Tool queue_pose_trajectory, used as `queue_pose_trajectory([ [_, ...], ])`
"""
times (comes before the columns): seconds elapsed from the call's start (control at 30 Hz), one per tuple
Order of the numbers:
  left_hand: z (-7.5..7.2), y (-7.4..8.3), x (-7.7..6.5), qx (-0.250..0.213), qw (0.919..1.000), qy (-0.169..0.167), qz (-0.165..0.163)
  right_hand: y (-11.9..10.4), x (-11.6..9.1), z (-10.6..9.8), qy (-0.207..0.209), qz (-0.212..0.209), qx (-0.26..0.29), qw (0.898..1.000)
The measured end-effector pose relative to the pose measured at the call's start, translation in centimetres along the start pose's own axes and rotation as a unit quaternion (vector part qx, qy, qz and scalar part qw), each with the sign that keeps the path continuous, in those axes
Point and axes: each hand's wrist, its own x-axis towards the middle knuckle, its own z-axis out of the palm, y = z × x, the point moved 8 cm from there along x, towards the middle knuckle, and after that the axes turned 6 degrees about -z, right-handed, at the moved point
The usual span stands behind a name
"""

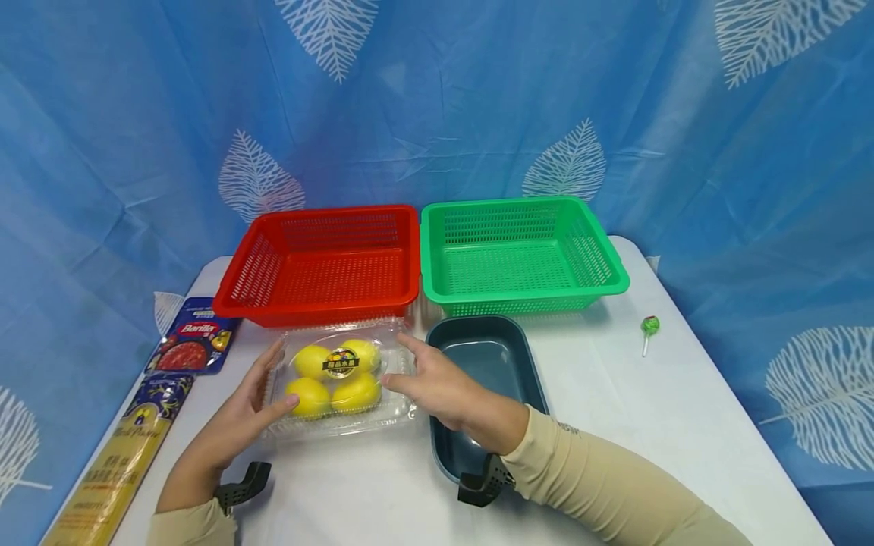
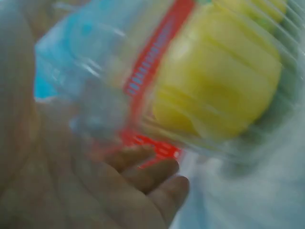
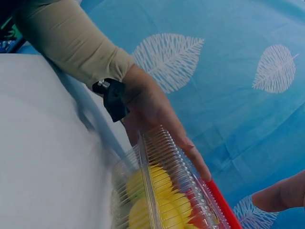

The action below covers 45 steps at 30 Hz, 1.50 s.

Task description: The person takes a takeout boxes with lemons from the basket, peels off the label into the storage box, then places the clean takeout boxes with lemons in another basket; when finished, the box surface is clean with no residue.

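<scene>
A clear plastic fruit box (image 1: pixel 392 409) with several plump yellow fruits (image 1: pixel 358 393) and a black-and-gold label (image 1: pixel 341 363) lies between the two hands in the head view. The left hand (image 1: pixel 235 417) holds its left end, thumb over the lid, other fingers at the side. Those fingers (image 2: pixel 162 186) show below the box in the blurred left wrist view. At the right end is the right hand (image 1: pixel 451 387), thumb and forefinger spread, their tips overlapping the box's edge. A right-hand digit (image 3: pixel 281 194) extends straight, apart from the box, in the right wrist view.
Behind the box stand a red basket (image 1: pixel 341 311) and a green basket (image 1: pixel 526 294). A dark blue tray (image 1: pixel 508 334) sits partly under the right forearm. Along the left edge lie a Barilla pouch (image 1: pixel 194 337) and a long gold packet (image 1: pixel 116 470); a green lollipop (image 1: pixel 650 326) lies right.
</scene>
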Motion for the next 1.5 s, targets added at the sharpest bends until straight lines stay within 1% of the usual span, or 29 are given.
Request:
queue_pose_trajectory([
  [0.17,0.1,-0.4,0.3,-0.009,0.9999,0.010,0.000,0.0,0.0,-0.1,-0.006,0.004,-0.030,1.000],
  [0.27,0.2,-0.6,0.3,-0.025,0.9996,0.012,0.002,-0.3,0.0,-0.2,-0.007,-0.003,-0.057,0.998],
  [0.4,0.4,-0.6,0.3,-0.039,0.9991,0.014,0.005,-1.3,0.1,-0.5,-0.010,-0.036,-0.101,0.994],
  [0.5,0.4,-0.8,0.3,-0.043,0.9989,0.018,0.005,-2.5,0.4,-0.5,-0.012,-0.077,-0.145,0.986],
  [0.53,0.4,-0.8,0.2,-0.043,0.9988,0.021,0.006,-3.0,0.6,-0.5,-0.015,-0.096,-0.163,0.982],
  [0.6,0.4,-0.7,0.2,-0.044,0.9986,0.028,0.007,-4.0,1.1,-0.3,-0.015,-0.137,-0.210,0.968],
  [0.63,0.3,-0.8,0.2,-0.045,0.9985,0.032,0.004,-4.5,1.5,-0.1,-0.015,-0.153,-0.237,0.959],
  [0.7,0.2,-0.8,0.3,-0.049,0.9981,0.038,0.001,-5.1,2.4,0.4,-0.020,-0.176,-0.299,0.938],
  [0.77,0.2,-1.0,0.3,-0.058,0.9974,0.043,-0.008,-5.3,3.5,1.0,-0.035,-0.179,-0.358,0.916],
  [0.83,0.2,-1.2,0.4,-0.063,0.9968,0.048,-0.014,-5.3,4.5,1.8,-0.059,-0.173,-0.406,0.895],
  [0.9,0.4,-1.4,0.5,-0.069,0.9963,0.050,-0.014,-5.1,5.3,2.7,-0.083,-0.165,-0.437,0.880],
  [0.97,0.5,-1.4,0.6,-0.074,0.9959,0.051,-0.012,-5.2,6.0,3.4,-0.094,-0.159,-0.458,0.869],
  [1.0,0.6,-1.4,0.6,-0.076,0.9958,0.051,-0.009,-5.2,6.2,3.8,-0.098,-0.157,-0.465,0.866],
  [1.17,0.6,-1.5,0.7,-0.090,0.9945,0.052,-0.003,-5.2,7.2,5.7,-0.112,-0.146,-0.509,0.841],
  [1.23,0.6,-1.6,0.7,-0.092,0.9944,0.053,-0.005,-5.1,7.4,6.2,-0.115,-0.139,-0.521,0.834],
  [1.33,0.7,-1.6,0.7,-0.090,0.9945,0.053,-0.011,-5.0,7.4,6.5,-0.114,-0.128,-0.524,0.834],
  [1.43,0.6,-1.6,0.7,-0.090,0.9944,0.053,-0.014,-5.2,7.4,6.5,-0.114,-0.130,-0.523,0.834],
  [1.5,0.6,-1.6,0.7,-0.090,0.9945,0.051,-0.014,-5.2,7.4,6.4,-0.111,-0.129,-0.518,0.838],
])
